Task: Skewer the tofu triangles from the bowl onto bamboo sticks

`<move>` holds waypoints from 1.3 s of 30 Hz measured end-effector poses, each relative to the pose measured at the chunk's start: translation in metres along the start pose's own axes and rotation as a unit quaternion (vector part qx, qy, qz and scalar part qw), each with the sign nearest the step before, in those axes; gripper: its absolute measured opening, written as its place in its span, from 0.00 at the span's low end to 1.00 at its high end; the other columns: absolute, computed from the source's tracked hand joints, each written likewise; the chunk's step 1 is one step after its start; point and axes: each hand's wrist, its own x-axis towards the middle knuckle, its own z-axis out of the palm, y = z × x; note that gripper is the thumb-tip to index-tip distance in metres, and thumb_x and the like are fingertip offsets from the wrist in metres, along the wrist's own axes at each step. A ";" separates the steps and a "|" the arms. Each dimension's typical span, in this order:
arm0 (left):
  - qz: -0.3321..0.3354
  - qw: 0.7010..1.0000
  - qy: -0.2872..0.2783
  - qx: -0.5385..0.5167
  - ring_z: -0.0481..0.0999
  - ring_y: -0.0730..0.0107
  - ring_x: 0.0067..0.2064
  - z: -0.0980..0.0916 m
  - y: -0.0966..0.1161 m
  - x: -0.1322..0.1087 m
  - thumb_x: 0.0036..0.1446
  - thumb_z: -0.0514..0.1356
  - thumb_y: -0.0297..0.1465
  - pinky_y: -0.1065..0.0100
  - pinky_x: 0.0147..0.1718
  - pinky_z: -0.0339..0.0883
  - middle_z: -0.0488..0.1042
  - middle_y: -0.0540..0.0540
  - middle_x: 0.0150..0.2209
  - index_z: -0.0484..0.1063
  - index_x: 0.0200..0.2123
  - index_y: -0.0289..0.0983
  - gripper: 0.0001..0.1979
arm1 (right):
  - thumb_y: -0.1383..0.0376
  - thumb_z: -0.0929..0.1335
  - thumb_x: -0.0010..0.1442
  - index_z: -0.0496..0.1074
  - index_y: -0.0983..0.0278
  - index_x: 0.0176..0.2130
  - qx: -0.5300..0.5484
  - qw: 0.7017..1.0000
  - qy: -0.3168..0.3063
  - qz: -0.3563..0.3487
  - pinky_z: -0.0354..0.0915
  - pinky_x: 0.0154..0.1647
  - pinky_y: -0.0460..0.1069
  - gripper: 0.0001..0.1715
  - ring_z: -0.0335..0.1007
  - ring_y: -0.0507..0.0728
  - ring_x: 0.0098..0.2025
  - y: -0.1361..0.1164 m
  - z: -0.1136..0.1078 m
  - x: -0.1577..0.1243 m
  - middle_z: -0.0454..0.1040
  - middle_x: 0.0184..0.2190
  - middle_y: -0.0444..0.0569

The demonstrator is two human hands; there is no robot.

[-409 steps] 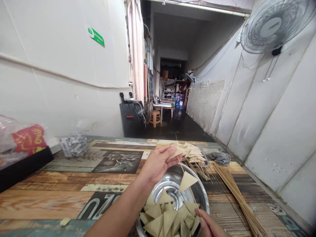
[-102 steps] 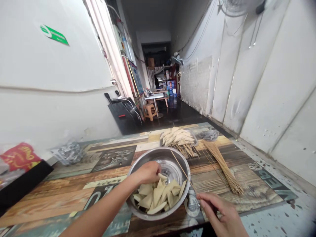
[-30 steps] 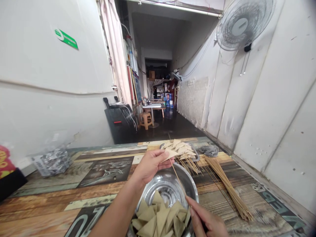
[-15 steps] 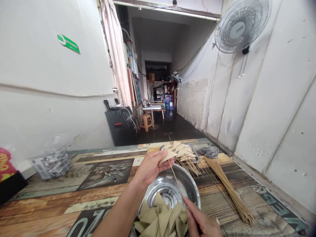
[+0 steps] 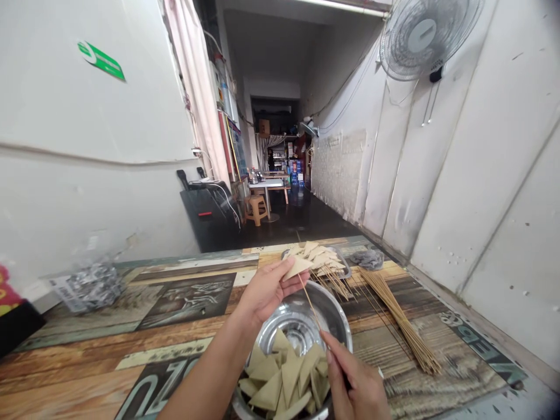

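My left hand (image 5: 265, 291) is closed on a flat beige triangle (image 5: 298, 267) that looks like tofu sheet, held above the far rim of a steel bowl (image 5: 343, 318). A thin wooden skewer (image 5: 311, 303) slants up to this triangle; how deep its tip sits in it I cannot tell. Low over the bowl's right side, my right hand (image 5: 359, 382) pinches the skewer's lower end between thumb and fingers. Several loose triangles (image 5: 289, 373) are heaped in the near part of the bowl.
Behind the bowl, a tray (image 5: 347, 271) carries skewered triangles (image 5: 321, 256). To its right lie a grey cloth (image 5: 368, 258) and a bundle of skewers (image 5: 400, 321). A clear bag of small silvery packets (image 5: 94, 287) sits at the table's left.
The view has shifted slightly, so the room sits higher in the picture. My right hand has come a little closer to my left hand along the skewer's line; both grips look the same.
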 end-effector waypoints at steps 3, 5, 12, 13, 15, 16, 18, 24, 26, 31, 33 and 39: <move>0.014 0.999 0.008 -0.034 0.77 0.62 0.37 0.001 0.001 0.001 0.55 0.56 0.30 0.63 0.38 0.71 0.76 0.37 0.36 0.71 0.37 0.29 0.10 | 0.76 0.62 0.56 0.61 0.65 0.55 -0.011 1.000 -0.019 -0.014 0.71 0.39 0.44 0.27 0.76 0.54 0.39 -0.003 -0.005 0.005 0.76 0.43 0.54; 0.019 0.999 0.011 -0.038 0.77 0.61 0.37 0.001 0.001 0.002 0.54 0.56 0.29 0.63 0.38 0.71 0.76 0.37 0.36 0.70 0.37 0.30 0.09 | 0.76 0.61 0.56 0.62 0.65 0.54 -0.006 1.000 -0.022 -0.004 0.70 0.39 0.44 0.26 0.75 0.54 0.41 -0.005 -0.005 0.007 0.76 0.43 0.54; 0.010 0.999 0.006 -0.032 0.77 0.65 0.35 -0.003 0.002 0.002 0.53 0.57 0.24 0.67 0.36 0.72 0.77 0.38 0.33 0.72 0.35 0.29 0.07 | 0.73 0.61 0.58 0.65 0.66 0.52 0.001 0.999 -0.037 0.033 0.69 0.41 0.44 0.22 0.74 0.54 0.42 -0.008 -0.003 0.005 0.76 0.43 0.54; 0.010 0.999 0.006 -0.035 0.77 0.65 0.35 -0.003 0.002 0.002 0.53 0.57 0.24 0.67 0.36 0.72 0.77 0.38 0.33 0.72 0.35 0.29 0.07 | 0.73 0.61 0.58 0.66 0.66 0.52 0.002 0.998 -0.040 0.040 0.69 0.41 0.44 0.22 0.74 0.54 0.42 -0.009 -0.003 0.005 0.76 0.42 0.53; 0.008 0.999 0.006 -0.044 0.77 0.65 0.35 -0.003 0.002 0.002 0.52 0.58 0.23 0.66 0.37 0.72 0.77 0.38 0.32 0.72 0.34 0.29 0.06 | 0.73 0.60 0.58 0.66 0.67 0.51 0.006 0.997 -0.046 0.058 0.69 0.41 0.44 0.21 0.74 0.54 0.42 -0.012 -0.004 0.007 0.77 0.41 0.54; 0.008 0.999 0.007 -0.048 0.77 0.64 0.35 -0.003 0.001 0.003 0.51 0.58 0.23 0.66 0.37 0.72 0.77 0.39 0.32 0.72 0.34 0.29 0.06 | 0.73 0.60 0.58 0.67 0.67 0.51 0.009 0.997 -0.048 0.067 0.69 0.41 0.44 0.21 0.74 0.54 0.41 -0.014 -0.005 0.007 0.77 0.40 0.54; 0.009 0.998 0.006 -0.055 0.77 0.64 0.35 -0.002 0.000 0.003 0.51 0.59 0.23 0.64 0.38 0.72 0.77 0.39 0.32 0.72 0.34 0.29 0.05 | 0.72 0.60 0.58 0.68 0.68 0.50 0.012 0.996 -0.049 0.078 0.69 0.41 0.45 0.20 0.75 0.55 0.40 -0.017 -0.006 0.009 0.77 0.39 0.55; -0.001 0.998 0.002 -0.059 0.77 0.62 0.36 0.000 -0.002 0.003 0.51 0.59 0.23 0.64 0.39 0.72 0.77 0.37 0.34 0.71 0.34 0.29 0.06 | 0.71 0.60 0.59 0.71 0.71 0.47 -0.003 0.994 -0.042 0.100 0.70 0.39 0.45 0.18 0.76 0.55 0.36 -0.022 -0.008 0.010 0.78 0.34 0.56; -0.003 0.998 -0.001 -0.057 0.77 0.63 0.36 0.001 -0.002 0.002 0.51 0.59 0.23 0.64 0.38 0.72 0.77 0.37 0.34 0.71 0.35 0.29 0.06 | 0.71 0.60 0.59 0.70 0.71 0.47 -0.006 0.995 -0.038 0.091 0.70 0.38 0.45 0.18 0.76 0.55 0.38 -0.021 -0.008 0.011 0.78 0.37 0.56; -0.016 0.998 0.001 -0.054 0.77 0.64 0.34 0.003 -0.004 0.000 0.52 0.58 0.23 0.65 0.37 0.72 0.77 0.38 0.33 0.72 0.35 0.29 0.06 | 0.72 0.61 0.58 0.68 0.69 0.49 -0.005 0.997 -0.025 0.067 0.70 0.39 0.44 0.19 0.75 0.54 0.40 -0.014 -0.004 0.011 0.77 0.40 0.55; -0.013 0.998 -0.004 -0.055 0.77 0.65 0.34 0.004 -0.005 0.000 0.52 0.58 0.23 0.65 0.37 0.72 0.77 0.38 0.33 0.72 0.35 0.29 0.06 | 0.72 0.61 0.58 0.68 0.69 0.49 -0.011 0.997 -0.023 0.067 0.70 0.39 0.44 0.19 0.75 0.54 0.40 -0.014 -0.003 0.012 0.77 0.40 0.55; -0.029 0.999 -0.012 -0.044 0.77 0.66 0.34 0.007 -0.007 -0.003 0.51 0.59 0.24 0.66 0.36 0.72 0.77 0.38 0.33 0.72 0.33 0.29 0.06 | 0.71 0.60 0.59 0.69 0.68 0.48 -0.030 0.996 -0.025 0.083 0.70 0.40 0.46 0.18 0.75 0.55 0.40 -0.014 -0.001 0.022 0.77 0.40 0.55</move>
